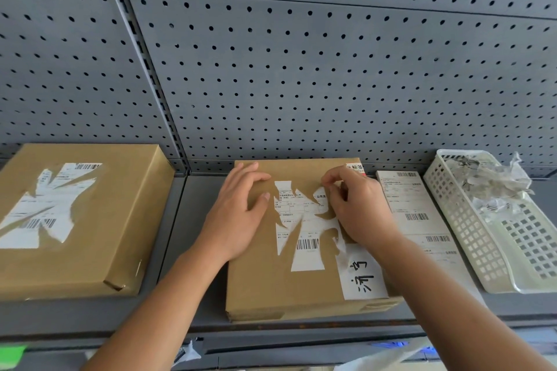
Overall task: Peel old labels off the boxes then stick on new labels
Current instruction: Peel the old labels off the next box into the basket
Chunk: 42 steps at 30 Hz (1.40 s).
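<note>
Flat brown cardboard box (pixel 301 280) lies centre-shelf. Left hand (pixel 238 214), fingers spread flat, presses its 10 o'clock area, apparently steadying it. Right hand (pixel 352 208) pinches the torn white paper label (pixel 304 220) at 1 o'clock, evidently for peeling. White perforated plastic basket (pixel 470 238) at 3 o'clock holds scraps.

Under left hand (pixel 241 214) and right hand (pixel 355 208): flat brown centre box (pixel 271 289), lying broad face up. Between the hands: old label (pixel 304 238), white, barcode at near end, torn into jagged strips, mostly stuck down; upper right edge pinched at right-hand fingertips. Just below right wrist: white handwritten sticker (pixel 361 274) on same box. Well left of left hand: left box (pixel 99 250), same kind, second torn label (pixel 42 205) ragged on top. Just right of right hand: new label sheets (pixel 419 208), white, intact, barcoded, flat.
</note>
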{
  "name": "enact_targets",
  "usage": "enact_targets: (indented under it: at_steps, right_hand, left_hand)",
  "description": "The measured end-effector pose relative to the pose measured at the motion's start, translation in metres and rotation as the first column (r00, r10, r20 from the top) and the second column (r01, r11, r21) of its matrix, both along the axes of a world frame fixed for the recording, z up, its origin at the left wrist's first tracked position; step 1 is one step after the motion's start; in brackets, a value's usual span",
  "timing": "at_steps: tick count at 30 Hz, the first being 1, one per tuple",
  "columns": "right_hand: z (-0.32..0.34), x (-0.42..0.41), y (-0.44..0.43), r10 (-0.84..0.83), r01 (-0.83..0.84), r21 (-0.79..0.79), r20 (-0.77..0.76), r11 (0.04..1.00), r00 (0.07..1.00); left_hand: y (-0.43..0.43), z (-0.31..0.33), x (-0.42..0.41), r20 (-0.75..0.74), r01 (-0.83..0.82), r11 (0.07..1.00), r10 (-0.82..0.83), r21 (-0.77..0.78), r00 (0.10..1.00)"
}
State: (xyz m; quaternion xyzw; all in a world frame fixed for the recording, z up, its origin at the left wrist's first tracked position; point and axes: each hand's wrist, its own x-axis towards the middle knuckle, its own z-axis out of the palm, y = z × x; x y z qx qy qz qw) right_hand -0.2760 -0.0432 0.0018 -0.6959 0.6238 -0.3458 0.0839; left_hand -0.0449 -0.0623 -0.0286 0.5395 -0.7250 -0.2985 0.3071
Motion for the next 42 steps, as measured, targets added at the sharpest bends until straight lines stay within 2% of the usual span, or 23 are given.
enact_targets:
  at_steps: [6,12,17,22,27,31,37,42]
  right_hand:
    - [-0.0028,0.0018,0.0014,-0.008,0.008,-0.004,-0.009,1.0,1.0]
    - [-0.0017,-0.0053,0.0001,-0.056,0.036,0.114,0.182,0.993,0.982]
    - [-0.0031,0.0028,0.0016,-0.015,0.011,0.049,0.081,0.999,0.997]
    - [-0.0037,-0.0042,0.0013,-0.015,0.003,0.078,0.159,0.997,0.987]
    - [-0.0042,0.0011,0.0029,0.022,-0.027,0.048,0.111,0.998,0.994]
    - [-0.005,-0.005,0.0012,-0.004,-0.008,0.07,0.167,0.998,0.986]
    - [-0.0066,0.0018,0.001,0.022,-0.021,-0.019,0.038,1.0,0.999]
    - [-0.0066,-0.0026,0.0009,0.046,-0.047,0.014,0.084,0.999,0.995]
  left_hand:
    - [-0.0002,-0.0004,-0.0007,0.0,-0.001,1.0,0.001,0.001,1.0]
    - [0.0003,0.0012,-0.001,0.007,-0.003,1.0,0.003,-0.002,1.0]
    - [0.0011,0.0014,-0.0005,0.011,-0.002,1.0,0.002,0.001,1.0]
    - [0.001,0.0019,-0.0007,0.008,-0.001,1.0,0.001,0.001,1.0]
    - [0.0014,0.0022,-0.0006,0.004,-0.002,1.0,0.002,0.006,1.0]
    - [0.0013,0.0026,-0.0009,0.001,0.0,1.0,0.0,0.006,1.0]
    - [0.0011,0.0018,-0.0007,0.002,0.0,1.0,0.0,0.005,1.0]
    - [0.0007,0.0015,-0.0006,0.003,0.001,1.0,-0.001,0.003,1.0]
